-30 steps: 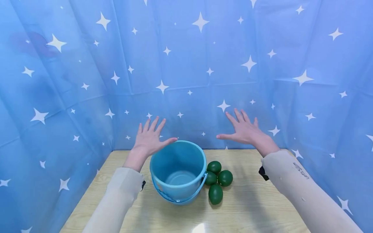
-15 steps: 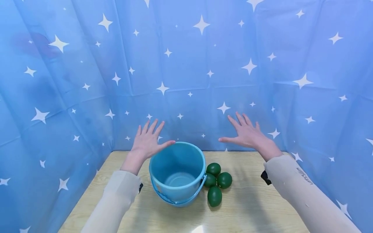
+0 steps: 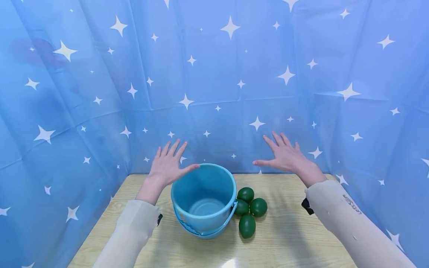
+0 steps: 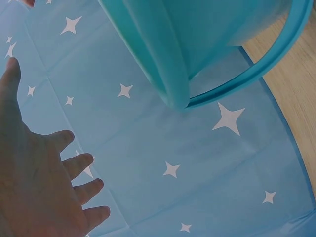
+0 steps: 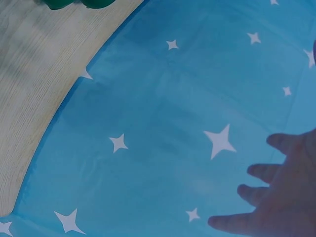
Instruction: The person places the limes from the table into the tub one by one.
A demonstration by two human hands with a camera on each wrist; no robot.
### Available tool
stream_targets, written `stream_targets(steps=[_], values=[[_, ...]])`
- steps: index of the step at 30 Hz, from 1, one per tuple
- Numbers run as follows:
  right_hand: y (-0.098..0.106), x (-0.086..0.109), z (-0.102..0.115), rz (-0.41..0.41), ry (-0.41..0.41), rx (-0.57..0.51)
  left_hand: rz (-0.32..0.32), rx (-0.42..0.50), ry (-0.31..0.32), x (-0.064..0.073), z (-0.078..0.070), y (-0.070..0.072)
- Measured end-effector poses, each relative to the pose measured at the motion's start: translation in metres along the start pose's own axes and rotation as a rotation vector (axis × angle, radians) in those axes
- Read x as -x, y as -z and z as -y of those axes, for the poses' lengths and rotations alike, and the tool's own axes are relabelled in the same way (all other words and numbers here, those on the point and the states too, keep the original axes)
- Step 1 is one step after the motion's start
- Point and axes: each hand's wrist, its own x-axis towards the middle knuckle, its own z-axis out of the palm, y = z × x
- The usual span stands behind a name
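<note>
A light-blue bucket (image 3: 203,223) stands upright on the wooden table, its mouth toward me and its handle (image 3: 231,216) hanging down at the front. Just right of it lies a cluster of several dark green, rounded fruits that look like avocados or limes (image 3: 247,226). My left hand (image 3: 165,165) is held up by the bucket's left rim, fingers straight and spread, holding nothing. Up beyond the fruits and to their right, my right hand (image 3: 285,154) is raised with spread fingers, also holding nothing. The left wrist view shows the bucket (image 4: 168,49) apart from the left fingers.
Blue cloth with white stars (image 3: 214,74) hangs behind and on both sides of the wooden table (image 3: 285,238). Its back edge meets the cloth just past the bucket. Black bands show at both sleeve cuffs.
Both hands have drifted slightly lower, the left one a little leftward and the right one a little rightward. The bucket and green fruits stay in place.
</note>
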Motion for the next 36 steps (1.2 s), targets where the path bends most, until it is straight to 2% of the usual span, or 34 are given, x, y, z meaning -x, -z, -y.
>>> stream_targets(steps=[12, 26, 36], values=[[-0.003, 0.002, -0.005, -0.01, 0.032, 0.002, 0.008, -0.028, -0.004, 0.001, 0.003, -0.005], [-0.011, 0.003, -0.013, -0.011, 0.04, -0.019, -0.077, -0.014, -0.061, 0.004, 0.007, -0.012], [-0.017, 0.004, -0.016, -0.006, 0.047, -0.023, -0.095, 0.016, -0.065, 0.01, 0.009, -0.021]])
